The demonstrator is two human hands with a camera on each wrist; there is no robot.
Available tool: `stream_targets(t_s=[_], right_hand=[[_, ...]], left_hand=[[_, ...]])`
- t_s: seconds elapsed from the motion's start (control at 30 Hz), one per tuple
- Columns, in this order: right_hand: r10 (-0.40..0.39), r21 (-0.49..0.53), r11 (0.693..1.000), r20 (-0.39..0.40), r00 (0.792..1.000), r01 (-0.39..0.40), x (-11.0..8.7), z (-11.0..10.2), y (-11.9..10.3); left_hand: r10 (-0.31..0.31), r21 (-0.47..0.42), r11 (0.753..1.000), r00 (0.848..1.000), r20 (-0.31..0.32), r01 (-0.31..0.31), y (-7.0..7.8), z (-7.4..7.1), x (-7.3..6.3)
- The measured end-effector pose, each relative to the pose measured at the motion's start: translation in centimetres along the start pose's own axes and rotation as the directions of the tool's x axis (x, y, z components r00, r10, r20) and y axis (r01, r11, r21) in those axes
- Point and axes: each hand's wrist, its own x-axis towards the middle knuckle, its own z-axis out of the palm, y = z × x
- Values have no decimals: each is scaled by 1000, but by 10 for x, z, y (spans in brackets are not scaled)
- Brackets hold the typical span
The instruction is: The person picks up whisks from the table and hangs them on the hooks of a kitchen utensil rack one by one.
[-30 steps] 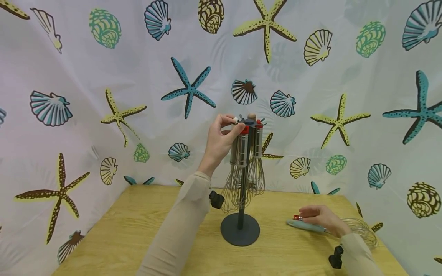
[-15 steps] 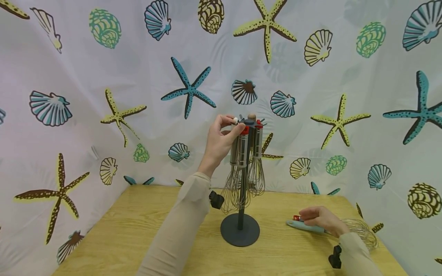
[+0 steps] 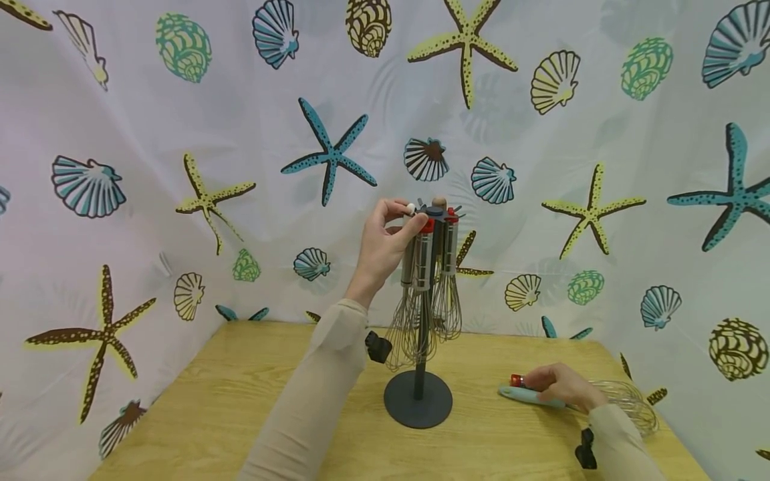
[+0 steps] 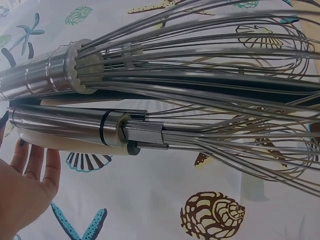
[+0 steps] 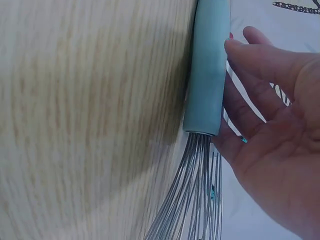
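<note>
My left hand [image 3: 385, 234] is raised at the top of a dark whisk stand [image 3: 419, 399]. Its thumb and forefinger pinch at the upper end of a hanging metal-handled whisk [image 4: 65, 122], beside a red cap and a white knob; the exact contact is partly hidden. Several whisks hang there, wires down. On the table to the right, my right hand [image 3: 562, 384] is over a whisk with a pale blue handle [image 5: 207, 65] and another with a red end [image 3: 516, 380]. The thumb is near the blue handle's edge; the fingers reach behind it, loosely bent.
The stand's round dark base [image 3: 418, 414] rests on the wooden table [image 3: 240, 387]. A white curtain [image 3: 240, 100] with shells and starfish hangs behind and at both sides. The lying whisks' wire ends [image 3: 631, 404] reach toward the table's right edge.
My right hand has come slightly lower over the lying whisks, with its fingers bending more toward the handles. My left hand and the stand have stayed where they were.
</note>
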Motion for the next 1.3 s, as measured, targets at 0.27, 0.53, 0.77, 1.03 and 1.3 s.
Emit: stream_targets(t_s=[0.27,0.53,0.77,1.03,1.3], right_hand=[[2,-45,999,-24,1000,-3,2,3,3],[6,-99,995,4,1000,-5,2,1,4],[-17,-68,997,59,998,21,1,1,5],[-35,-26,999,55,998,36,1,5,5],[-35,-113,993,21,999,37,4,9,7]], left_hand=[[-2,0,1000,1000,2,2,-1,1,1],[-12,7,1000,1000,-5,12,1,0,1],[-11,-18,1000,1000,7,11,0,0,1],[-14,4,1000,1000,1,14,-1,-1,1],[-6,17,1000,1000,4,6,-1,0,1]])
